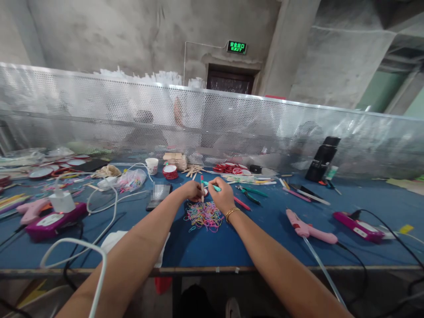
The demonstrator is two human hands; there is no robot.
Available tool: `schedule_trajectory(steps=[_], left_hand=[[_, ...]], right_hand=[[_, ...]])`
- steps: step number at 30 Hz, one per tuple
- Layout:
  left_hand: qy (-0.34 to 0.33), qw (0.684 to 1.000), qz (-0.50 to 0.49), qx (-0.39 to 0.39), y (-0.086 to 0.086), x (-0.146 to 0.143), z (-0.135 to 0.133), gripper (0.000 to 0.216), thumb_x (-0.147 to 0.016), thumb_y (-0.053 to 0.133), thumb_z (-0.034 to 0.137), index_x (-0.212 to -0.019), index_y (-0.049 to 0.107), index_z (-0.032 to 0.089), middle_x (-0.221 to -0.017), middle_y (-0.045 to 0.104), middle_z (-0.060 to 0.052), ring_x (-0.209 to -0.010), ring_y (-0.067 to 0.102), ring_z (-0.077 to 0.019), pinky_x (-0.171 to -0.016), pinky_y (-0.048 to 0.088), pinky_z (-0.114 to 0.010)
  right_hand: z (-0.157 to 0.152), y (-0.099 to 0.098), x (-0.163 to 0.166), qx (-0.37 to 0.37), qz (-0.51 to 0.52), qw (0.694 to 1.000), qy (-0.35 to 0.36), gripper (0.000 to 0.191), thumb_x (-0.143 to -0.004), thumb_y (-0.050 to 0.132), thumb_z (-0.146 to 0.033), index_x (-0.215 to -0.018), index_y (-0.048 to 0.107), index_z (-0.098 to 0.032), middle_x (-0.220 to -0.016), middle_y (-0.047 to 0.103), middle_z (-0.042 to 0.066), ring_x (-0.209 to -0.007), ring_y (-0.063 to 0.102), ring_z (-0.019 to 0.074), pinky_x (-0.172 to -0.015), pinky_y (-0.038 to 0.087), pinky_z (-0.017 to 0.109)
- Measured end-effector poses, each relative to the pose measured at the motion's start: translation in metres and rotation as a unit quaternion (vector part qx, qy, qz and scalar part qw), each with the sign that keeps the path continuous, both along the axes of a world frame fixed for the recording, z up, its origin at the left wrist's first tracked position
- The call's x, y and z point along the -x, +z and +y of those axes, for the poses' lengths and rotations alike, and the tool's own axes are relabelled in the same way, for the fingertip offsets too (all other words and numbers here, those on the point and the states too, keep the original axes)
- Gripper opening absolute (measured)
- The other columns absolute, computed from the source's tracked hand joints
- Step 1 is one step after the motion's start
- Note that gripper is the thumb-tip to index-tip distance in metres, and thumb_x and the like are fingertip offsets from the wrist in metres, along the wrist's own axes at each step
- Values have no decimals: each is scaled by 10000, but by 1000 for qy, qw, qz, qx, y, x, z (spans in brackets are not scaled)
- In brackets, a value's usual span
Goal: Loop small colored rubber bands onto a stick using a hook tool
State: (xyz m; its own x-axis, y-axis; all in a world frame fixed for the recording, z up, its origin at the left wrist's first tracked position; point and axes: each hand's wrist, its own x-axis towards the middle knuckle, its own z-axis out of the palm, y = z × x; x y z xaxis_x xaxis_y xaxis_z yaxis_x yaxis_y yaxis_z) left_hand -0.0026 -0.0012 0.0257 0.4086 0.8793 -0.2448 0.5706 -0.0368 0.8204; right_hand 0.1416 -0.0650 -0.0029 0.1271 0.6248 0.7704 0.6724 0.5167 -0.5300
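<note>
Upright in my left hand point(193, 191) is a flat wooden craft stick point(202, 194), pinched by the fingers and coloured red at its top end. My right hand point(224, 196) is closed round a teal marker pen point(213, 187), whose tip is at or very near the upper part of the stick. Whether the tip touches the wood is too small to tell. Just below both hands lies a loose pile of small multicoloured loops or clips point(204, 216). Beside my right wrist, a red pen point(241, 203) rests on the blue table point(198, 249).
Green-handled pliers point(251, 194) lie right of my hands, with a pink glue gun point(309, 227) farther right. A phone point(159, 196) sits near my left forearm. Behind stand a paper cup point(152, 166) and stacked wooden sticks point(175, 160). A white cable point(114, 207) loops at left.
</note>
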Motion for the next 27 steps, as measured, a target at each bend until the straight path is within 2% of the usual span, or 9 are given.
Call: schedule_trajectory(steps=[7,18,27], left_hand=[[-7,1000,-2,7,1,0,0,128,-764,734,215,-770,637,132,-534,623,14,-501,577,-89,-535,479,-182],[-19,1000,6,10,2,0,1,241,-690,796,318,-782,665,138,-553,633,22,-520,590,-92,-584,503,-198],[-14,1000,15,7,3,-5,-1,64,-793,688,185,-766,651,140,-546,617,35,-524,587,-81,-620,511,-193]], right_hand=[[-1,1,0,-10,5,1000,8,140,-838,527,-310,-766,612,-224,-713,669,1,-684,607,169,-688,437,263],[0,2,-2,-13,38,999,15,130,-828,538,-288,-746,608,-217,-692,654,-9,-660,602,157,-666,431,256],[6,-2,-5,-13,27,999,13,117,-821,550,-286,-743,601,-215,-637,615,-20,-608,556,149,-635,420,252]])
